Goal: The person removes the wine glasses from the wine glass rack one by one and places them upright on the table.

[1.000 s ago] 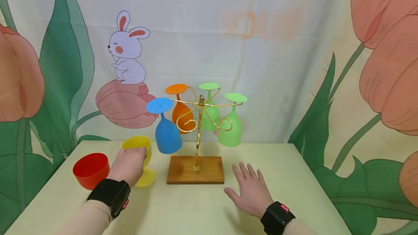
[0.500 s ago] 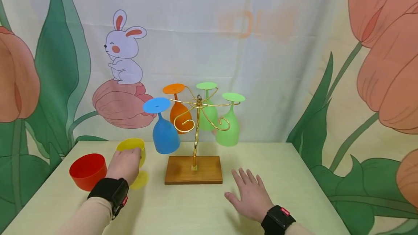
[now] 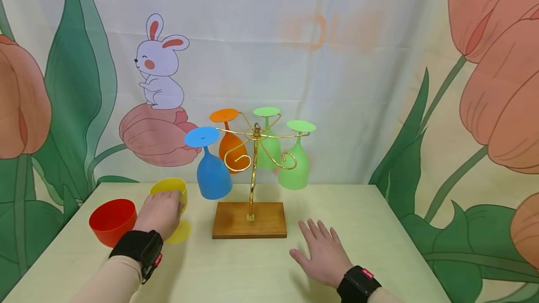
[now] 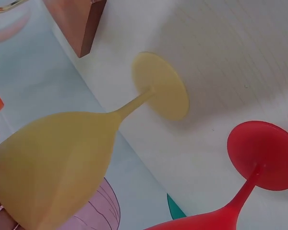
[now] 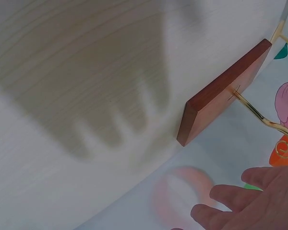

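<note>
My left hand (image 3: 160,214) grips the bowl of a yellow goblet (image 3: 171,184) at the table's left side. This goblet is upright, and its round foot (image 4: 161,86) appears to rest on the tabletop in the left wrist view. Just left of that hand is a red goblet (image 3: 112,219), standing with its mouth up; its foot (image 4: 264,153) shows in the left wrist view. My right hand (image 3: 322,254) hovers over the table with fingers spread, holding nothing. Its shadow falls on the tabletop in the right wrist view.
A gold wire glass rack (image 3: 253,176) on a wooden base (image 3: 249,228) stands mid-table. Upside down from its arms hang a blue goblet (image 3: 214,174), an orange goblet (image 3: 232,151) and two green goblets (image 3: 294,169). Two front hooks hold nothing. A printed curtain (image 3: 337,83) hangs behind.
The yellow goblet, in my left hand, has shifted slightly left and nearer to me, then stays put. The view has turned a little. My right hand has barely moved.
</note>
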Demonstrator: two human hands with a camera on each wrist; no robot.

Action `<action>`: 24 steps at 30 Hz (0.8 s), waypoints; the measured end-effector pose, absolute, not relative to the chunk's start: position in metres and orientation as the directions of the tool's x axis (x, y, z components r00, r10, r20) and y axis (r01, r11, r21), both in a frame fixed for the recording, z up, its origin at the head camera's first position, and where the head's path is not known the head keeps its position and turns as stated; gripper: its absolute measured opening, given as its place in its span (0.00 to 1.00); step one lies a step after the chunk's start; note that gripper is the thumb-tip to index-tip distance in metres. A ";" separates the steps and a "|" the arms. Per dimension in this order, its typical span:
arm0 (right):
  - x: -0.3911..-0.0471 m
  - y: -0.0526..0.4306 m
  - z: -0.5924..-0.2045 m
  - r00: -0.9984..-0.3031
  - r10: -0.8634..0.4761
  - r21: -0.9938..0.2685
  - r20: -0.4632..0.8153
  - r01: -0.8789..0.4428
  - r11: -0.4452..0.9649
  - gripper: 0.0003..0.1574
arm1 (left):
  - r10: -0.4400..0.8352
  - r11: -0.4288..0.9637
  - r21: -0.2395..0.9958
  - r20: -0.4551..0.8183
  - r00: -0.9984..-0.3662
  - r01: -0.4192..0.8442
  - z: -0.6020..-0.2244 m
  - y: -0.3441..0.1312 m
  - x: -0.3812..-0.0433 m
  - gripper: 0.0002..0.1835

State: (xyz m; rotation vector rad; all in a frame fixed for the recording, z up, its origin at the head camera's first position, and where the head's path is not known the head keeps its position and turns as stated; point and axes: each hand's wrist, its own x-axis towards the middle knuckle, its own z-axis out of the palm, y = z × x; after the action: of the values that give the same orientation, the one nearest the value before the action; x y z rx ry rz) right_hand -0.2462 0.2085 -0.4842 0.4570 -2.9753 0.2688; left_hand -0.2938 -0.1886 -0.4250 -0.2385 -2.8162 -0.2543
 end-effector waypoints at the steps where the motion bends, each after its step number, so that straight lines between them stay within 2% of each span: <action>1: -0.246 0.209 -0.485 -0.947 -0.287 -0.156 0.145 -0.308 0.938 0.56 | 0.139 0.968 0.153 0.330 -0.934 0.198 -0.425 -0.189 -0.293 0.18; 7: -0.246 0.208 -0.484 -0.942 -0.296 -0.148 0.159 -0.319 0.936 0.55 | 0.089 0.946 0.239 0.461 -0.883 0.220 -0.409 -0.183 -0.276 0.31; 14: -0.246 0.206 -0.482 -0.946 -0.289 -0.154 0.147 -0.311 0.938 0.56 | 0.036 0.829 0.442 0.569 -0.821 0.342 -0.382 -0.155 -0.250 0.31; 19: -0.244 0.206 -0.479 -0.947 -0.287 -0.162 0.145 -0.309 0.937 0.56 | 0.035 0.685 0.620 0.497 -0.867 0.383 -0.365 -0.126 -0.236 0.29; 24: -0.243 0.206 -0.476 -0.948 -0.284 -0.171 0.144 -0.307 0.936 0.55 | 0.043 0.472 0.801 0.395 -0.918 0.367 -0.355 -0.100 -0.237 0.26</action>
State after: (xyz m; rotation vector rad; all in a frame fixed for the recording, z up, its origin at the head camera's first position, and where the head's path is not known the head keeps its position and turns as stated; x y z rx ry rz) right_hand -0.2429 0.2058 -0.4764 0.4560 -2.9753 0.2907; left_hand -0.2369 -0.1003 -0.3554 -0.3478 -2.4040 -1.4236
